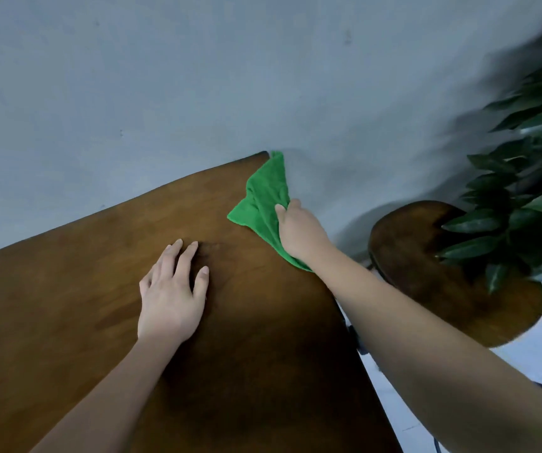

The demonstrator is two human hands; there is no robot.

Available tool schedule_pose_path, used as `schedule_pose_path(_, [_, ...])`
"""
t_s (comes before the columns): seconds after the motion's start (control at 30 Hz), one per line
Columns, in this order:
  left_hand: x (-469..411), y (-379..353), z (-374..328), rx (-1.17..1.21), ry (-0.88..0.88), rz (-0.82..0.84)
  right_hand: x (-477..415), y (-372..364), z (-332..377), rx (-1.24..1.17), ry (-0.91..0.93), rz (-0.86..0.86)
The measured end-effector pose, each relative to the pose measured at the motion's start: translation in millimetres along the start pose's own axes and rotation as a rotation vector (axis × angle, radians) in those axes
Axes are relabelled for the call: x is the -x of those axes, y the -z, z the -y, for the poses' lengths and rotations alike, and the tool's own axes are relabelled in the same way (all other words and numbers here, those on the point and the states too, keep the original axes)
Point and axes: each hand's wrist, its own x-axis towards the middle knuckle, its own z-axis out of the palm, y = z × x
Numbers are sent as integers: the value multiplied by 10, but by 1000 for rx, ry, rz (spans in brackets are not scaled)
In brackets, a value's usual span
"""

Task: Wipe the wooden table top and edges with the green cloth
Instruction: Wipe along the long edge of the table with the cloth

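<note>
Right hand (pixel 299 230) grips green cloth (pixel 263 204) at table (pixel 67 289) right edge; left hand (pixel 171 289) flat, fingers spread, holding nothing. Edge wiping underway; next likely stroke along edge.

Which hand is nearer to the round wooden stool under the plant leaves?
Right. The right hand grips the green cloth at the table's right edge, just left of the round wooden stool. The left hand lies flat on the table top, farther left.

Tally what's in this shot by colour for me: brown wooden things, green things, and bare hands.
Brown wood: 2, the table and the round stand
Green: 2, the cloth and the plant
Hands: 2, the left hand and the right hand
Total: 6
</note>
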Motion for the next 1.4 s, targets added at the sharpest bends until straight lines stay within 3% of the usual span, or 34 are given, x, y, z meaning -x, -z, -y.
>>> schedule_pose_path(0.37, [13,0,2,11,-13,12,1520,58,-388,43,-64,21])
schedule_pose_path(0.97, [-35,-80,64,-17,-23,-28,-1230,27,445,-65,-139,65])
schedule_pose_path(1.17, [-28,-48,49,-9,-19,-15,-1210,1,378,-84,-121,36])
schedule_pose_path(1.4, [9,-6,34,15,-40,-11,-301,3,86,-41,-86,35])
